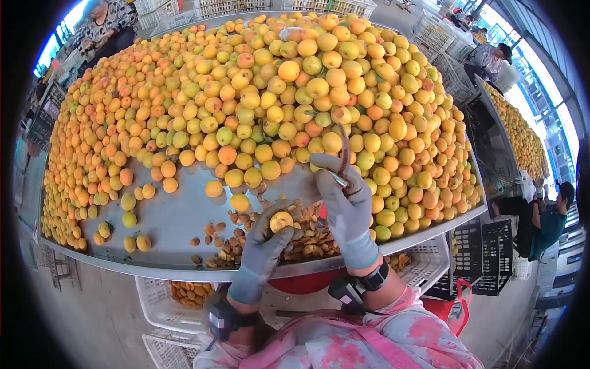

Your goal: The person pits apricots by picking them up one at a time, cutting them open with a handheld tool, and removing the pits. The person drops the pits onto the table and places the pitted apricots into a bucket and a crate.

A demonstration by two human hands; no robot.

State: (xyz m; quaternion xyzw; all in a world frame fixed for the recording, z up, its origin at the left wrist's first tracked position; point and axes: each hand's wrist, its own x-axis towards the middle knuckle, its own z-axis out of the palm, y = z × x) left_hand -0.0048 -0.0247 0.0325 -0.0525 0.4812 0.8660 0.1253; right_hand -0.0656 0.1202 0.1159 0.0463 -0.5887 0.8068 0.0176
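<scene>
My left hand, in a grey glove, is closed around a yellow apricot near the table's front edge. To its right, my gloved right hand grips a slim curved knife, its narrow reddish-brown length pointing up and away from me. The knife stands apart from the apricot in my left hand. Brown apricot pits and scraps lie on the metal table beside and between my hands. A big heap of whole apricots rises just beyond them.
Below the table edge, a white crate holds orange apricot halves; another white crate is at right. Black crates stand farther right. Other people sit around, one at the right beside another fruit-covered table.
</scene>
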